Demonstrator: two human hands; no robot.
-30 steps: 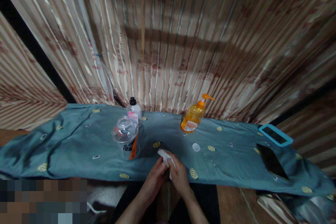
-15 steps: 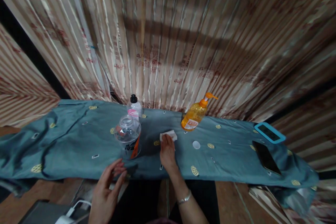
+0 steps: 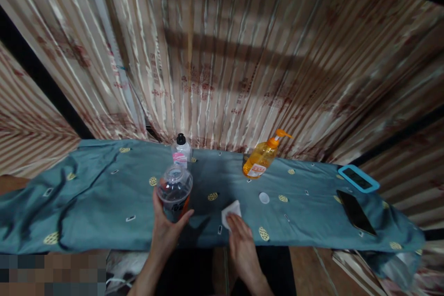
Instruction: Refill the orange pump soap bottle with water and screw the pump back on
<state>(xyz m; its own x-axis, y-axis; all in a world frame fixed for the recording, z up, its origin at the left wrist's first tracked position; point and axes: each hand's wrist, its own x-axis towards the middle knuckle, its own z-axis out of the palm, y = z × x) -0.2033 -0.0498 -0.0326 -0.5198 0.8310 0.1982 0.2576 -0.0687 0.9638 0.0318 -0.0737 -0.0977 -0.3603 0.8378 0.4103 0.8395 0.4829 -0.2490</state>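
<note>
My left hand [image 3: 168,229] is wrapped round a clear plastic cup [image 3: 175,194] with a domed lid and dark and orange print. Under the fingers of my right hand [image 3: 241,236] is a folded white tissue [image 3: 231,214], close to the cloth near the front edge. Just behind the cup stands a clear bottle [image 3: 181,151] with a black cap and a pink label. An amber pump bottle [image 3: 261,158] with an orange top is farther back on the right. A small round white disc [image 3: 264,198] lies to the right of the tissue.
A green-blue patterned cloth [image 3: 114,199] covers the table. At its right end lie a black phone [image 3: 355,212] and a device with a light-blue frame [image 3: 359,178]. Striped curtains [image 3: 215,55] hang close behind, and dark poles [image 3: 45,78] slant at the sides.
My left hand has moved up and right, from beside the cup to gripping it. My right hand has drawn the tissue toward me and a little to the right. The view has shifted slightly.
</note>
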